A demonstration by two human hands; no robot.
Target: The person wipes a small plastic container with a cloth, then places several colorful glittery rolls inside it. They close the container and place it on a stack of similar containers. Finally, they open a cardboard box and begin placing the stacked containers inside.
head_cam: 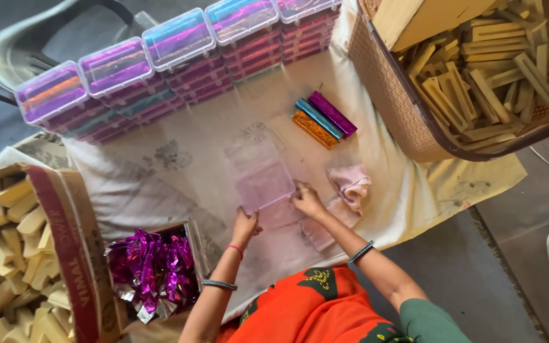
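- A cardboard box [65,235] at far left holds pale yellow blocks [1,267].
- Beside it, a smaller carton [195,244] is full of crumpled purple foil wrappers [150,267].
- The left hand [244,225] curls on the near edge of an open clear plastic case [262,181], which lies empty on the cloth [179,171]; the right hand [306,200] pinches its right corner.
- Stacked lidded cases [160,57] line the back.
- Three foil-wrapped bars [322,119] lie beyond.
- A woven basket [389,89] holds more blocks.
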